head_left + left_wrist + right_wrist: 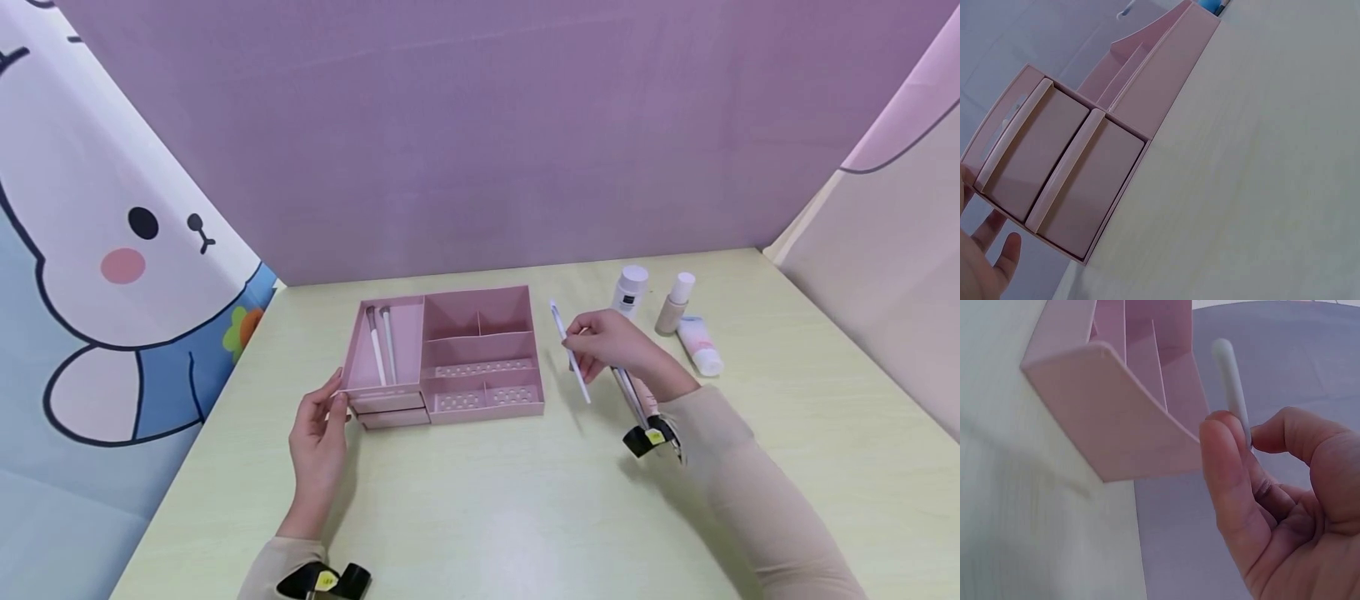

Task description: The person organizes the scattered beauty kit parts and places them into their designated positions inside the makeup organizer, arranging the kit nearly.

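Note:
A pink desktop organizer [483,342] stands on the table, with a flat tray over two drawers [1085,181] at its left and divided compartments at its right. Two makeup brushes [377,346] with pale handles lie in the tray. My left hand [318,442] touches the organizer's left front corner, its fingers [1009,253] loosely bent along that side. To the right of the organizer, my right hand [611,343] pinches a slim white makeup brush [576,367] between thumb and fingertips. Held above the table, the brush slants, and its rounded white end [1229,365] shows in the right wrist view.
Behind my right hand stand a white jar [630,287] and a small beige bottle [673,304] with a white cap. A white and pink tube [701,346] lies beside them. Another pink item [645,395] is partly hidden under my right wrist. A purple cloth [480,150] hangs behind the table.

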Demonstrator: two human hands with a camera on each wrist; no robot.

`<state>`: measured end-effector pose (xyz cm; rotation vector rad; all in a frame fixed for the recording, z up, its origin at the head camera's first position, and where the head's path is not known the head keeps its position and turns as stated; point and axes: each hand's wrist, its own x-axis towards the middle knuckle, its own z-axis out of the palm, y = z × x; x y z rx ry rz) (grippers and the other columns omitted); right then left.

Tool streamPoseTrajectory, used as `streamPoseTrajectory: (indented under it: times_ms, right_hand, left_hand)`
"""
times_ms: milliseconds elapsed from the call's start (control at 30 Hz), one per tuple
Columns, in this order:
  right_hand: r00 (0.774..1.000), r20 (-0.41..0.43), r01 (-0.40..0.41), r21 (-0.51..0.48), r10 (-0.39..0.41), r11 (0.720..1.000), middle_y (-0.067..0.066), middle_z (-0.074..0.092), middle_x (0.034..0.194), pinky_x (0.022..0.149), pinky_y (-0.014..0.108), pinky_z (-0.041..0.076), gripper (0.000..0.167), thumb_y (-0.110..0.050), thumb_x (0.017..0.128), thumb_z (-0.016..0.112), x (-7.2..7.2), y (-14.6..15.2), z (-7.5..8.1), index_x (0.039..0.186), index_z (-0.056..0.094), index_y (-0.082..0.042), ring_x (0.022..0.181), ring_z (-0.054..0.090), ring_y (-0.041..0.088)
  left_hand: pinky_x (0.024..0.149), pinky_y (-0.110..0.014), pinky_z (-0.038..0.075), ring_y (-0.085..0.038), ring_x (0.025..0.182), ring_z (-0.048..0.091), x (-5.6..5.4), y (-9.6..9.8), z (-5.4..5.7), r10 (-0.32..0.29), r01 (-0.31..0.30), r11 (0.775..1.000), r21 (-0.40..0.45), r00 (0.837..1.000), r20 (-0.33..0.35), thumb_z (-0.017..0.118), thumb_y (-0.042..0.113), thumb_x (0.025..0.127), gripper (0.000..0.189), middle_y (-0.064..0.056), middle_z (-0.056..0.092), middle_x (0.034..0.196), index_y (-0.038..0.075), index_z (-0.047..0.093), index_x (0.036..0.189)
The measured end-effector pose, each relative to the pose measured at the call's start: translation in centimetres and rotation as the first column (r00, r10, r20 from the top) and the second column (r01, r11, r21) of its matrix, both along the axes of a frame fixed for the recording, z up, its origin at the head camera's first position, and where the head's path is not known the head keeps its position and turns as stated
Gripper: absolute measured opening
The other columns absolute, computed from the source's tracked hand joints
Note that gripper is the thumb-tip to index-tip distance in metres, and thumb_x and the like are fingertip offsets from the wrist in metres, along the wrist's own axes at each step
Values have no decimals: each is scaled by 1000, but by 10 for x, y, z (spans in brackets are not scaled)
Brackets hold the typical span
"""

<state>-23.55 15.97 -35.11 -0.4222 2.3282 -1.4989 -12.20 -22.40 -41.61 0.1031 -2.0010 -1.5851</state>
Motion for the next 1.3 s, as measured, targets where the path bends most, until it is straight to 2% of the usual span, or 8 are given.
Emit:
streamPoseTrajectory:
  times_ms: [267,467,733,867,1000,1300]
  right_hand:
    - [1000,-10,-20,-70,19,997,11,68,69,55,34,60,21,-3,98,55,1,-19,5,106,55,16,53,63,15]
    - [999,-5,-33,-137,33,990,8,65,64,53,34,59,16,-2,97,54,5,-39,11,102,56,12,51,62,15]
    - [998,-16,-58,-125,57,990,7,65,67,54,33,59,11,-3,98,56,6,-65,15,99,60,8,53,63,16]
    - [997,-33,-73,-135,70,988,9,64,70,55,34,59,12,-3,97,57,6,-78,16,98,61,8,54,62,16]
    - [997,-26,-79,-164,76,983,10,64,69,57,39,60,12,-4,97,57,7,-89,18,98,62,8,53,62,17]
    - [992,-33,-124,-184,120,975,14,66,71,64,52,59,13,-6,98,58,5,-109,14,99,64,6,55,64,20]
  left_hand:
    - [78,-11,49,1,101,59,-1,-2,-1,-5,5,1000,-6,1000,-14,51,3,103,26,-8,59,139,-2,58,127]
    - [77,-12,50,1,102,60,-2,-2,-2,-10,10,1000,-11,1000,-30,52,3,103,25,-7,59,139,-2,59,126]
    - [76,-13,51,0,97,61,-1,-1,-3,-16,16,1000,-8,998,-57,51,1,102,25,-3,61,137,-3,59,126]
    - [77,-13,50,0,98,60,-1,-2,-3,-15,14,1000,-15,999,-47,51,1,103,26,-4,60,138,-3,59,127]
    - [78,-12,50,2,103,59,-2,-2,-3,-7,6,1000,-26,1000,-27,51,2,103,25,-6,59,140,-3,58,127]
    - [78,-13,51,-1,103,60,-1,-1,-2,-11,11,1000,-11,1000,-19,50,2,103,24,-8,59,139,-4,57,126]
